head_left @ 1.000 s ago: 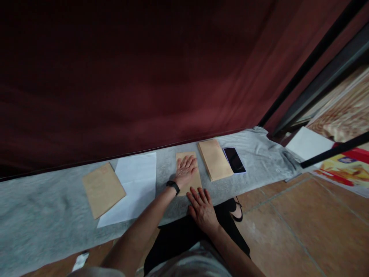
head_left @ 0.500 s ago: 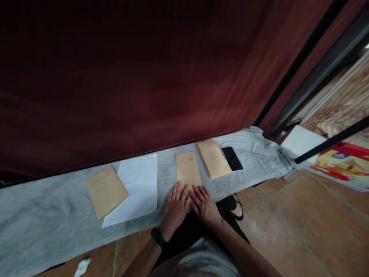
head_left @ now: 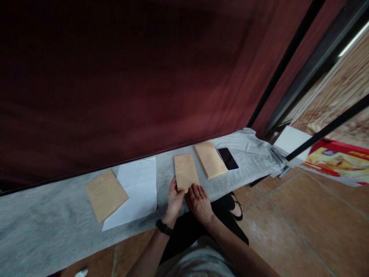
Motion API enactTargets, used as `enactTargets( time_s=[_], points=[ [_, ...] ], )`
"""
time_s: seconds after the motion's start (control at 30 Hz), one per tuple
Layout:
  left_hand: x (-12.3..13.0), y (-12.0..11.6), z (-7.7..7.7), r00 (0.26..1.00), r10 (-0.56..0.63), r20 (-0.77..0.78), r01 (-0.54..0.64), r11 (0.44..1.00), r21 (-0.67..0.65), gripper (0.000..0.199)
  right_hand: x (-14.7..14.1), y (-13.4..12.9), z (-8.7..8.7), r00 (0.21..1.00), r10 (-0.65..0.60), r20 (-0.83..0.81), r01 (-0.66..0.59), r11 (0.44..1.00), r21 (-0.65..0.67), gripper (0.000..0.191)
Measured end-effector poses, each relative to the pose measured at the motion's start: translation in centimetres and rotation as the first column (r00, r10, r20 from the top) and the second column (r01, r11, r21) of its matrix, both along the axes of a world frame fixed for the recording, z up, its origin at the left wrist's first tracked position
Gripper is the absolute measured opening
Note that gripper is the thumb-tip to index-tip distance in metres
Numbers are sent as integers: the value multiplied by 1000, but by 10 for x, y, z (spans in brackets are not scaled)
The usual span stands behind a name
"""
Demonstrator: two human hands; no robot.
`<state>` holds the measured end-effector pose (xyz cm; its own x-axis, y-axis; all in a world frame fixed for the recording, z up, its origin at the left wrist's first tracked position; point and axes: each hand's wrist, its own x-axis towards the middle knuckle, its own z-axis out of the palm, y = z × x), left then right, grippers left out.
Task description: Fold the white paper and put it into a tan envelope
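Note:
A brown paper envelope (head_left: 186, 169) lies in front of me on the grey cloth, its near edge between my hands. My left hand (head_left: 174, 200) grips its lower left corner, thumb on top and fingers at the side and beneath. On the lower right corner rests my right hand (head_left: 198, 202), its fingers bent and close together. To the right is a stack of brown envelopes (head_left: 211, 159), with a dark-screened phone (head_left: 228, 158) beside it. At the left, more brown paper (head_left: 106, 194) overlaps a white sheet (head_left: 141, 188).
The grey cloth (head_left: 52, 215) covers a long narrow surface against a dark red curtain (head_left: 144, 96). Black poles, a white board (head_left: 291, 142) and a red-and-yellow printed box (head_left: 340, 163) stand at the right. Tiled floor lies below.
My left hand has turned from lying flat to gripping the envelope's lower left corner. The fingers of my right hand have bent and drawn together. The stamp-like mark on the middle envelope no longer shows.

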<state>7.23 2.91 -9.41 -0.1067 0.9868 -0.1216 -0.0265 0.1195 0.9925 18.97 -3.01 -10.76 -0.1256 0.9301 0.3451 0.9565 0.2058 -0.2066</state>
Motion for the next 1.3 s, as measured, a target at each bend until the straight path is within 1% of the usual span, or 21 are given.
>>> enactTargets(
  time_s=[0.03,0.1,0.17,0.2,0.23,0.27,0.3,0.37,0.43,0.53,0.57,0.6,0.7,0.8,0.9,0.93,1.0,1.07,1.13,1.2,1.3],
  points=[
    [3,1,5,999,9,51,-8,1000,-24,75,-1,2,2,1000,-16,-8,16,1000,-9,43],
    [10,-1,16,996,4,84,-1,1000,-29,76,1,6,10,997,-56,-61,54,998,-37,45],
    [18,-7,30,993,-67,102,65,998,20,74,7,11,20,976,-108,-188,94,992,-81,44],
    [22,-10,36,988,-116,104,111,993,45,70,12,14,26,945,-144,-295,118,987,-106,41],
    [25,-13,41,983,-155,101,149,987,63,66,16,17,31,879,-188,-439,143,981,-134,37],
    [27,-16,44,980,-175,98,169,983,70,61,21,19,35,774,-231,-590,164,972,-166,33],
    [29,-19,45,981,-169,96,164,985,61,58,25,21,38,645,-265,-716,180,964,-195,33],
    [31,-22,42,990,-107,93,109,994,-12,58,30,23,40,423,-299,-856,192,952,-238,48],
    [31,-22,34,990,-82,112,96,987,-128,67,30,22,39,242,-300,-923,136,952,-274,57],
    [27,-21,22,980,-132,149,162,963,-216,72,25,17,33,-77,-316,-946,-54,948,-312,56],
    [25,-20,20,979,-139,149,170,962,-215,70,24,15,31,-151,-327,-933,-106,944,-313,55],
    [23,-20,19,980,-136,142,164,965,-206,66,25,13,29,-184,-336,-924,-126,940,-317,54],
    [18,-16,24,985,-133,109,149,975,-162,53,34,12,26,-189,-360,-914,-57,933,-355,52],
    [23,-8,36,985,-167,46,171,980,-100,49,55,17,29,-122,-371,-921,55,924,-379,49],
    [44,8,48,976,-218,3,218,975,-49,48,81,28,35,-13,-320,-947,155,935,-318,48],
    [54,15,51,973,-232,2,232,972,-37,47,91,33,36,10,-298,-954,196,936,-291,49],
    [76,30,53,968,-249,16,249,968,-22,44,109,42,35,15,-268,-963,275,927,-254,54],
    [97,43,49,966,-257,37,258,966,-25,42,126,51,30,8,-266,-964,321,914,-249,58],
    [114,53,41,965,-257,47,259,965,-35,38,140,58,22,26,-291,-956,339,903,-266,61],
    [124,59,30,968,-249,31,250,967,-39,34,151,64,14,73,-335,-940,340,894,-292,65],
    [128,61,15,972,-234,-17,233,972,-42,30,160,69,5,186,-402,-897,335,884,-327,67]
  ],
)
